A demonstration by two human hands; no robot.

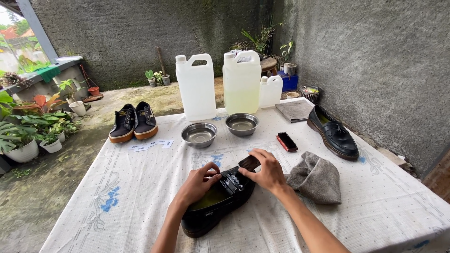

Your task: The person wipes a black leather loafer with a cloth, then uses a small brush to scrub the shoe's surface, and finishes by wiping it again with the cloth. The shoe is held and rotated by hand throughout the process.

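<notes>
A black loafer (211,208) lies on the white patterned tablecloth (140,197) in front of me. My left hand (198,183) grips its upper edge near the opening. My right hand (267,172) presses a dark wooden brush (249,162) against the shoe's front. The matching black loafer (333,133) stands at the right side of the table. A grey cloth (316,177) lies crumpled just right of my right hand.
Two steel bowls (198,134) (242,123), a red-backed brush (286,141), a flat grey cloth (294,110) and three white jugs (196,86) stand farther back. A pair of black sneakers (134,122) and paper labels (151,145) lie at the left. Potted plants line the yard.
</notes>
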